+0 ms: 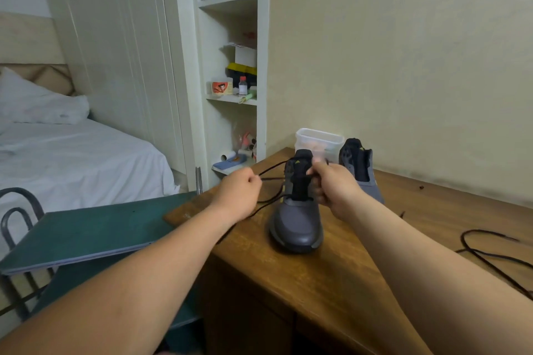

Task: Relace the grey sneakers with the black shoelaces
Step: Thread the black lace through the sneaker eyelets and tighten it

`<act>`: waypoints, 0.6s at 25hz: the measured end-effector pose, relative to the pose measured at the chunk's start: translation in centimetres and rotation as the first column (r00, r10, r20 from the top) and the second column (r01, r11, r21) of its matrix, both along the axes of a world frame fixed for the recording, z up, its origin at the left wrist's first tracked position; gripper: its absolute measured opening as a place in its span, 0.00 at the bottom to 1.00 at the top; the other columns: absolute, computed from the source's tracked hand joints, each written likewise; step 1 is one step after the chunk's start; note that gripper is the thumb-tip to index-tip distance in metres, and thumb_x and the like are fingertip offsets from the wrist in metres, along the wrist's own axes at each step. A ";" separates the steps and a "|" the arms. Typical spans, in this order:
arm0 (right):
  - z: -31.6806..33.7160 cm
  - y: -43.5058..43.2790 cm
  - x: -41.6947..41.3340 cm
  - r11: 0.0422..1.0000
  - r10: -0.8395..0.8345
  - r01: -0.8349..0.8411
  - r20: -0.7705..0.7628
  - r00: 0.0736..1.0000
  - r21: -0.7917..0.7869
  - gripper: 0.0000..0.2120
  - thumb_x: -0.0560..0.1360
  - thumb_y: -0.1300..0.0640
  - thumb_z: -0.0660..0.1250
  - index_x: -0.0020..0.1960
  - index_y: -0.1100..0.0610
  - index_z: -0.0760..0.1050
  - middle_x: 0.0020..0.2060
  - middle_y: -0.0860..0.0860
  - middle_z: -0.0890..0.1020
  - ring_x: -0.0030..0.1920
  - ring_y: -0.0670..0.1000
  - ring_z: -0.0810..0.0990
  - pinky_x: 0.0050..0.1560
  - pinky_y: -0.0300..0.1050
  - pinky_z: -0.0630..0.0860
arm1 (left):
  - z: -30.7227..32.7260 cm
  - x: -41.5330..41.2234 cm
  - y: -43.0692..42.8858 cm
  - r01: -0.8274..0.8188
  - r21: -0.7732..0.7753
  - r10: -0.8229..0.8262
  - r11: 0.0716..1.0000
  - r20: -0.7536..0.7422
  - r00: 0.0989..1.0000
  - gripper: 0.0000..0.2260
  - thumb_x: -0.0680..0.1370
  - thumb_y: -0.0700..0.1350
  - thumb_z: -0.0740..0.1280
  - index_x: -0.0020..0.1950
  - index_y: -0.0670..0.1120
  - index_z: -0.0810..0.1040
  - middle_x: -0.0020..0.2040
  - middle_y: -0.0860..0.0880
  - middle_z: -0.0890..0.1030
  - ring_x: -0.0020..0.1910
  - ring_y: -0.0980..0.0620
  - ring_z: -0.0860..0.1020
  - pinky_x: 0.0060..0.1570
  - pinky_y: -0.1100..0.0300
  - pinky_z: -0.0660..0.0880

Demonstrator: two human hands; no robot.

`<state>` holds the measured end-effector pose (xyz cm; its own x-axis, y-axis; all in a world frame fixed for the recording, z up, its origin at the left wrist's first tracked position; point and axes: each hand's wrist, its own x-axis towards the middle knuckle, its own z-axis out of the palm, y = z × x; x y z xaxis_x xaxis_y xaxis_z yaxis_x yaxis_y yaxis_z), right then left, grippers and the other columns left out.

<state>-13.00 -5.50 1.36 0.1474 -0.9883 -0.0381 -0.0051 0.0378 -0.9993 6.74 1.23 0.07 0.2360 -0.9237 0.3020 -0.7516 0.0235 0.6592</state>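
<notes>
Wooden desk [331, 282], cream wall [403, 66]; bed [72, 158] at 9 o'clock. Left hand [238, 192] pinches black lace [271, 168]; right hand [334, 184] grips sneaker [297, 228] tongue.

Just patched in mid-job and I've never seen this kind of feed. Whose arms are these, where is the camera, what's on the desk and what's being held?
There is no machine here: these are a person's two bare arms, filmed by one wide-angle camera worn on their head, looking forward and down. The left hand pinches a black shoelace that runs to the near sneaker, which stands on the wooden desk with its toe toward the camera. The right hand curls its fingers round that sneaker's upper part by the tongue. A second sneaker stands behind it on the right, a plastic tub behind both by the wall, and a spare shoelace lies loose on the desk's right side.
</notes>
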 end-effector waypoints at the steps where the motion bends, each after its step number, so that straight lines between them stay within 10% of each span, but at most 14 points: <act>1: -0.3 0.0 0.3 0.999 0.027 -0.030 -0.054 0.998 -0.041 0.16 0.86 0.48 0.60 0.46 0.57 0.76 0.29 0.50 0.69 0.27 0.49 0.66 0.29 0.43 0.63 | -0.1 0.1 0.1 -0.010 -0.023 0.011 1.000 0.041 0.999 0.11 0.87 0.48 0.58 0.60 0.48 0.78 0.59 0.47 0.80 0.58 0.48 0.79 0.55 0.52 0.76; 5: 0.3 -0.2 2.8 0.963 0.140 -0.165 -0.127 0.982 -0.214 0.11 0.84 0.54 0.66 0.47 0.59 0.76 0.28 0.51 0.74 0.28 0.48 0.70 0.27 0.41 0.68 | 1.5 -4.1 -0.7 0.257 -0.072 -0.265 0.964 -0.135 0.955 0.24 0.86 0.47 0.58 0.83 0.52 0.63 0.77 0.53 0.69 0.77 0.53 0.67 0.77 0.50 0.65; 10: 1.3 -1.6 1.9 0.971 0.118 -0.132 -0.082 0.990 -0.197 0.09 0.83 0.56 0.70 0.46 0.59 0.75 0.31 0.52 0.78 0.28 0.47 0.75 0.28 0.38 0.73 | 0.7 -2.6 -3.3 0.166 -0.053 -0.172 0.985 -0.170 0.970 0.07 0.86 0.53 0.63 0.58 0.51 0.77 0.47 0.53 0.82 0.50 0.51 0.80 0.48 0.55 0.75; 13: 0.5 -2.8 0.0 0.981 -0.059 0.069 0.059 0.997 -0.181 0.11 0.83 0.51 0.68 0.50 0.59 0.76 0.35 0.52 0.80 0.33 0.50 0.78 0.35 0.43 0.78 | -1.5 -1.4 -4.5 0.097 -0.062 -0.109 0.993 -0.257 0.960 0.11 0.87 0.53 0.61 0.50 0.49 0.77 0.47 0.49 0.81 0.48 0.47 0.80 0.46 0.53 0.76; 15: -1.4 -3.3 -1.0 0.957 -0.187 0.141 -0.168 0.968 -0.254 0.13 0.82 0.48 0.69 0.51 0.58 0.74 0.39 0.50 0.81 0.39 0.52 0.81 0.41 0.48 0.80 | -3.6 -2.3 -4.8 0.089 -0.003 -0.085 0.996 -0.348 0.934 0.12 0.88 0.52 0.58 0.52 0.48 0.76 0.49 0.47 0.81 0.50 0.46 0.80 0.50 0.49 0.78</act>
